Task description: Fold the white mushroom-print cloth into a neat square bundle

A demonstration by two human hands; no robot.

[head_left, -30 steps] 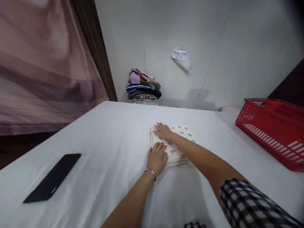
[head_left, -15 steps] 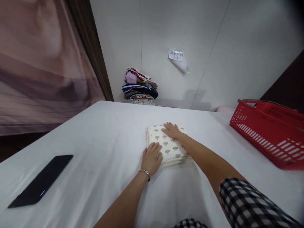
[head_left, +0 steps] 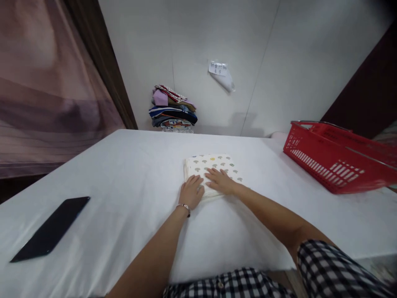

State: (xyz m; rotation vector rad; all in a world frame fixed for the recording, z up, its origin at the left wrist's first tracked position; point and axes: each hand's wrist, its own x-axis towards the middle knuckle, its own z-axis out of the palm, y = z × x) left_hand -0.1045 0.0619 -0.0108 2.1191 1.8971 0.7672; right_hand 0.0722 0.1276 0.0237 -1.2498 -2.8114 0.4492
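A folded white cloth (head_left: 203, 163) printed with small grey mushrooms lies flat on the white-covered table. Its layers show along the left and near edges. My left hand (head_left: 191, 193) rests on the near left corner, fingers stretched forward over the fabric. Flat on the near part of the cloth, just right of the left one, lies my right hand (head_left: 221, 181) with its fingers spread. Neither hand grips anything.
A red plastic basket (head_left: 328, 155) with a metal handle stands at the table's right. A black flat panel (head_left: 52, 229) lies at the left. Folded clothes (head_left: 173, 109) are piled against the back wall, under a paper label (head_left: 218, 68). A curtain (head_left: 40, 103) hangs left.
My right hand has slid from the far part of the cloth toward me, close to my left hand. My left hand stays at the near left corner. The view has shifted slightly.
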